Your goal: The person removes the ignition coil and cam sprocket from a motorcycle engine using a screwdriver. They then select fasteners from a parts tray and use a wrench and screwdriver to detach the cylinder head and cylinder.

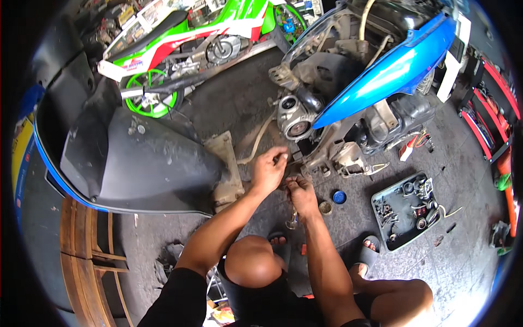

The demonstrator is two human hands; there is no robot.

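Here I am, both hands in close at the low, near end of the stripped scooter [381, 76], which stands ahead and to the right. My left hand [269, 173] is half curled, fingertips bent in toward the thumb; whether anything is pinched there, I can't tell. Just right and nearer, my right hand [301, 196] is bunched, fingers together, on what I can't tell. A shiny metal piece [293, 220] shows just nearer. Right of that, a blue cap [339, 197]; farther right, a grey tray [400, 242] of loose parts. Far left, a green motorbike [234, 22]!
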